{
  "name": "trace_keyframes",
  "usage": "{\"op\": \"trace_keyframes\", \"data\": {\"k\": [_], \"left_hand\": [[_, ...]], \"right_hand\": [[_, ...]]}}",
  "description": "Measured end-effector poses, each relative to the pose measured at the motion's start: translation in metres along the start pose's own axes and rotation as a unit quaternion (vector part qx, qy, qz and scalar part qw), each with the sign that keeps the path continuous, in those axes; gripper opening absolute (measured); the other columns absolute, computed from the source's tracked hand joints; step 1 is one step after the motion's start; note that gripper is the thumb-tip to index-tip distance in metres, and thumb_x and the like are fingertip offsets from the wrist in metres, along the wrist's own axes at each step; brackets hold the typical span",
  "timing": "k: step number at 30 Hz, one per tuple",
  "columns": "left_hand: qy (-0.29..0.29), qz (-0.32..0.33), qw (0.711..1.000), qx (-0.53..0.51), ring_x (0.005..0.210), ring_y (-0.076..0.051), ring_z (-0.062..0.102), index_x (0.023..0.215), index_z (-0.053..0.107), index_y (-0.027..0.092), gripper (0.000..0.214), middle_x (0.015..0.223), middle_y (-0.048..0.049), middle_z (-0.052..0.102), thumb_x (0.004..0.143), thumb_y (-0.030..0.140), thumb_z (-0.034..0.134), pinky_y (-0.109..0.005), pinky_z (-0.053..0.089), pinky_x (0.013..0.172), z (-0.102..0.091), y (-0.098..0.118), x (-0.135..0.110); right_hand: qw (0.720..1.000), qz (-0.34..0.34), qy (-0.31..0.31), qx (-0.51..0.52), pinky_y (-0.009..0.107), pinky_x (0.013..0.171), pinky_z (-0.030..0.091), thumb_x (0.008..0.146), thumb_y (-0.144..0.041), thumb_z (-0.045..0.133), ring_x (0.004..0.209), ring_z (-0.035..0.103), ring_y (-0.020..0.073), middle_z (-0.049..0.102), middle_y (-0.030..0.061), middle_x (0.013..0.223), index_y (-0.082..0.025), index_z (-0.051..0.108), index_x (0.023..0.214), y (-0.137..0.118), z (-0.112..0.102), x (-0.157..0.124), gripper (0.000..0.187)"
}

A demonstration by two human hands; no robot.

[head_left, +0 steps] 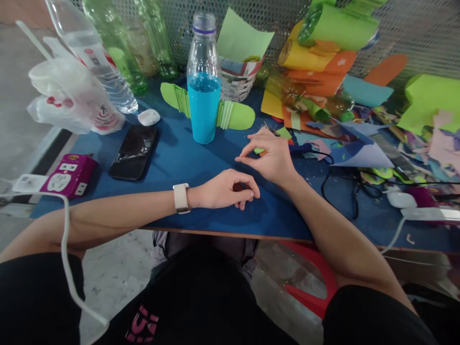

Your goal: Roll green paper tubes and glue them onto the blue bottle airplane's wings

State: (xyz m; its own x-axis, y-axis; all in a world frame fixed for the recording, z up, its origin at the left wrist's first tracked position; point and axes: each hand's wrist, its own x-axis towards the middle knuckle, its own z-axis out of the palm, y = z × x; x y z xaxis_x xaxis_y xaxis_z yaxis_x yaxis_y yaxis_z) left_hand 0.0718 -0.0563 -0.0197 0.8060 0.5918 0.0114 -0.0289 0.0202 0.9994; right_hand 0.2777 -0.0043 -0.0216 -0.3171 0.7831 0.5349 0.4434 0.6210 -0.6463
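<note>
1. The bottle (204, 108) stands upright on the counter (172, 163), just beyond the hands; its flat base seems to carry it, so neither hand needs to steady it. From here I can't tell whether its blue lower part is wrapping or filling.
2. Green pleated wings (239, 115) stick out left and right of it, raised off the surface, perhaps so the folds don't get crushed. Whether they are fixed to its sides or pass behind, I can't say.
3. Phone (134, 153) and cup (104, 115) sit over on the left, probably to keep them away from the paper scraps (431, 148) heaped on the right.
4. The left hand (226, 190) hangs at the near side, wrist level, fingers loosely curled; its grip is slack, with nothing visible in it.
5. The right hand (271, 155) reaches farther, palm down, bent at the wrist, thumb and forefinger extended leftward with a gap between them. Its grip looks released too, near a black cord (323, 187).
6. Both forearms angle inward over the near edge.
</note>
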Motion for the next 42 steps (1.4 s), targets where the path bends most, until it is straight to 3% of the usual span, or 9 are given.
{"op": "trace_keyframes", "data": {"k": [3,6,9,13,19,24,31,39,42], "left_hand": [[0.001,0.000,1.000,0.000,0.064,-0.010,0.075,0.097,0.079,0.012,0.009,0.082,-0.0025,0.075,0.099,0.012,0.070,-0.019,0.063,0.062,0.000,0.000,0.000],[-0.002,0.000,1.000,-0.008,0.065,-0.011,0.076,0.097,0.079,0.012,0.008,0.081,-0.0023,0.075,0.098,0.012,0.071,-0.019,0.063,0.062,0.000,-0.002,0.000],[-0.002,0.001,1.000,-0.010,0.065,-0.010,0.076,0.097,0.079,0.012,0.009,0.082,-0.0021,0.075,0.097,0.011,0.070,-0.018,0.063,0.062,0.000,-0.003,0.000],[-0.002,0.006,1.000,-0.008,0.064,-0.011,0.075,0.097,0.079,0.012,0.008,0.082,-0.0025,0.075,0.097,0.011,0.071,-0.020,0.063,0.062,0.000,-0.001,0.000],[0.006,0.001,1.000,0.000,0.064,-0.011,0.075,0.098,0.080,0.011,0.009,0.083,-0.0031,0.076,0.097,0.012,0.071,-0.019,0.063,0.061,0.000,0.000,0.000],[0.002,-0.002,1.000,0.000,0.064,-0.010,0.075,0.097,0.079,0.012,0.009,0.081,-0.0026,0.075,0.098,0.012,0.070,-0.019,0.064,0.063,0.000,0.001,-0.001],[0.003,0.007,1.000,-0.001,0.064,-0.010,0.074,0.097,0.080,0.011,0.012,0.081,-0.0024,0.075,0.099,0.010,0.068,-0.018,0.063,0.062,0.000,0.000,0.000],[0.001,0.006,1.000,-0.003,0.063,-0.010,0.075,0.096,0.080,0.011,0.012,0.079,-0.0022,0.074,0.098,0.009,0.068,-0.018,0.063,0.062,0.000,0.000,-0.001],[0.003,0.004,1.000,-0.008,0.063,-0.011,0.075,0.096,0.080,0.012,0.010,0.080,-0.0024,0.075,0.096,0.010,0.071,-0.019,0.063,0.062,0.000,-0.001,-0.001]], "right_hand": [[1.000,-0.001,0.014,0.018,0.059,0.111,0.067,0.087,-0.037,0.094,0.083,0.073,0.0272,0.081,-0.0027,0.075,-0.036,0.086,0.074,0.003,0.002,-0.003,0.016],[0.998,0.048,0.020,0.027,0.058,0.110,0.069,0.089,-0.040,0.093,0.084,0.081,0.0279,0.087,-0.0022,0.083,-0.036,0.091,0.080,0.005,0.003,-0.007,0.010],[0.996,0.081,0.013,0.030,0.055,0.101,0.074,0.091,-0.039,0.094,0.091,0.087,0.0309,0.090,0.0002,0.093,-0.036,0.094,0.091,0.004,0.002,-0.009,0.004],[0.996,0.076,0.004,0.040,0.051,0.097,0.075,0.096,-0.036,0.089,0.099,0.089,0.0314,0.091,0.0016,0.103,-0.034,0.095,0.101,0.001,-0.001,-0.007,0.008],[0.995,0.097,0.039,-0.004,0.050,0.088,0.074,0.086,-0.043,0.098,0.090,0.087,0.0321,0.089,0.0039,0.091,-0.029,0.089,0.085,-0.009,0.000,-0.002,0.017],[0.995,0.090,0.032,-0.007,0.047,0.078,0.072,0.083,-0.050,0.100,0.079,0.083,0.0294,0.086,0.0046,0.083,-0.028,0.085,0.080,-0.011,-0.001,-0.003,0.026],[0.997,0.079,0.021,0.004,0.043,0.069,0.065,0.083,-0.042,0.100,0.068,0.074,0.0236,0.082,0.0014,0.076,-0.029,0.082,0.080,-0.007,-0.001,-0.004,0.022],[0.994,0.097,0.028,0.041,0.045,0.082,0.074,0.080,-0.035,0.102,0.079,0.085,0.0275,0.087,0.0012,0.082,-0.030,0.089,0.079,0.001,0.004,-0.007,0.014],[0.993,0.093,0.025,0.063,0.043,0.080,0.074,0.081,-0.032,0.101,0.080,0.086,0.0279,0.089,0.0021,0.087,-0.029,0.091,0.083,0.004,0.005,-0.007,0.011]]}}
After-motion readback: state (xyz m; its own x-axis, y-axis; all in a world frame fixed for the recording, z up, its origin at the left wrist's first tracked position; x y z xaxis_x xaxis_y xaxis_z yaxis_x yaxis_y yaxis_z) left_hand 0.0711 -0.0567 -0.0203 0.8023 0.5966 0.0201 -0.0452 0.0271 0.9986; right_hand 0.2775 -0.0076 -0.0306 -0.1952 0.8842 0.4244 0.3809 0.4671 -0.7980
